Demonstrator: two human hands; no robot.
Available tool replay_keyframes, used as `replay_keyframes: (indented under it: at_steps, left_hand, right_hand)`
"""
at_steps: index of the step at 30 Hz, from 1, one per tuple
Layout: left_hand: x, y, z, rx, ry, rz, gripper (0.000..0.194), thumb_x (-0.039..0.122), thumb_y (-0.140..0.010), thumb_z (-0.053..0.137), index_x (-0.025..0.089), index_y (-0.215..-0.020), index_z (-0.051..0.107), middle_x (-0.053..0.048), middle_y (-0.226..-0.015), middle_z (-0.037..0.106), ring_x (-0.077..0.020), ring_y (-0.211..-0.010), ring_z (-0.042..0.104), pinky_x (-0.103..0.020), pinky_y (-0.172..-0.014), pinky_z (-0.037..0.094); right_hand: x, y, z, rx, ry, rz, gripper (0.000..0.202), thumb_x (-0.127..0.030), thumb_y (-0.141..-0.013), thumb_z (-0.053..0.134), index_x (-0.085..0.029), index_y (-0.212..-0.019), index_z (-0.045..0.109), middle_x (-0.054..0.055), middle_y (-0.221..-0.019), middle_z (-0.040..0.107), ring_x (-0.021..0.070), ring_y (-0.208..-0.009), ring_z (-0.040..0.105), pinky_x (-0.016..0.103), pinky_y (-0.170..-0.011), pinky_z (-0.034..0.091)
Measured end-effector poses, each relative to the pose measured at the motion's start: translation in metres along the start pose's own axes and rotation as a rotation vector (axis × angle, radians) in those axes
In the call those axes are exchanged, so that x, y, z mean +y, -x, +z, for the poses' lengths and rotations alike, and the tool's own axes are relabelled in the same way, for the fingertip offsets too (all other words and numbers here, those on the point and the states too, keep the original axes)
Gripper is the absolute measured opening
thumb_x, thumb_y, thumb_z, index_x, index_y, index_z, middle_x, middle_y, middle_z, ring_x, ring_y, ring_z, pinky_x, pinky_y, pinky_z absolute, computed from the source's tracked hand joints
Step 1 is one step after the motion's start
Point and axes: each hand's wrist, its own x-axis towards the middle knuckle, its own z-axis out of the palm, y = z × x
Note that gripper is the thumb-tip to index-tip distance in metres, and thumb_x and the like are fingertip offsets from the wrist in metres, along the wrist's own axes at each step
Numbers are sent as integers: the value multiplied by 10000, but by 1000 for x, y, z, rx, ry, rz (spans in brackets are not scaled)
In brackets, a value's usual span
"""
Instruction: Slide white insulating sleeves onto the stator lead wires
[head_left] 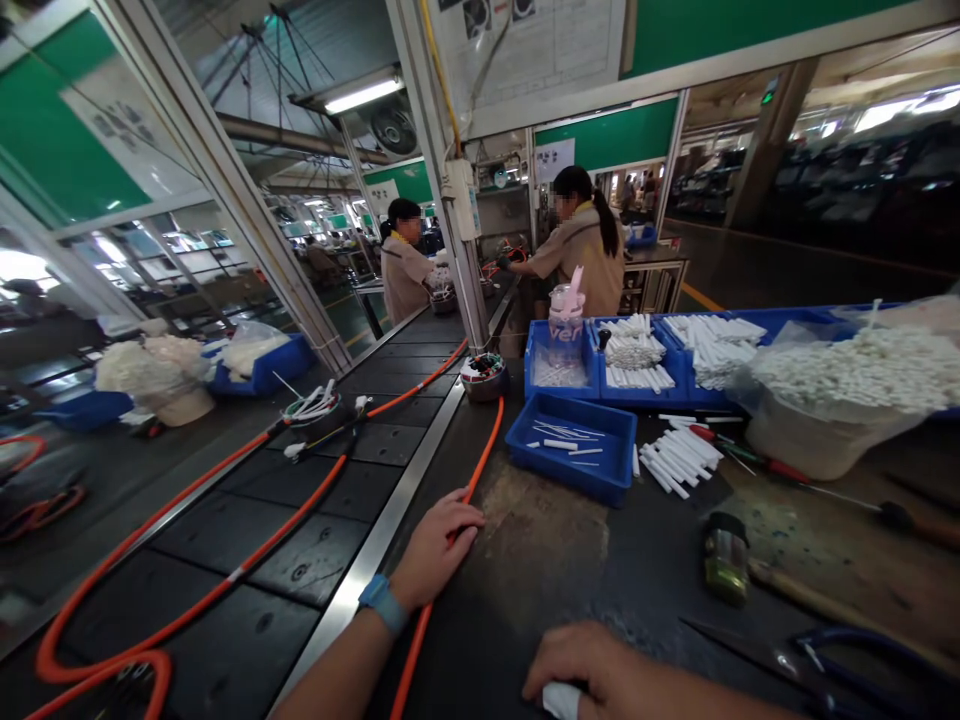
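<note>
My left hand (439, 545), with a blue watch on the wrist, is closed over an orange cable (486, 450) that runs along the bench beside the metal rail. That cable leads up to a round motor stator (484, 377) with coloured wires on top. Low in the view, my right hand (589, 660) rests on the dark bench with its fingers curled. A white piece (561, 700) shows at its thumb; whether it is held or wrapped round the thumb I cannot tell. Ahead of the hands sits a blue tray (570, 480) with thin white tubes and sticks.
White sleeves (681, 460) lie by the tray. Blue bins (562, 385) and a bag-lined tub (795, 435) stand behind. A jar (725, 560), scissors (780, 660) and screwdrivers lie right. Another stator (311, 425) with orange cable sits on the conveyor (300, 540). Two people work farther off.
</note>
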Motion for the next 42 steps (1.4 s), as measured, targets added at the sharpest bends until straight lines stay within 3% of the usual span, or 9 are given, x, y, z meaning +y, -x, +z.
replay_keyframes:
  at_steps: [35,42]
  left_hand:
    - [2,-1,0,9,27,-2,190,225,-857,488,214,-927,664,-45,-1022,681,-218,-1212,485,-437,-1056,379]
    - [1,0,1,15,35,-7,194,204,-849,493,214,-932,668,-37,-1021,685,-212,-1219,479,-417,-1048,386]
  right_hand:
    - [-3,0,-2,-50,54,44,280,-217,-815,450,-159,-955,685,68,-841,688,144,-776,625,206,-690,449]
    - [-2,2,-2,-30,27,35,286,-159,-756,483,-170,-956,687,57,-849,685,140,-775,626,200,-692,445]
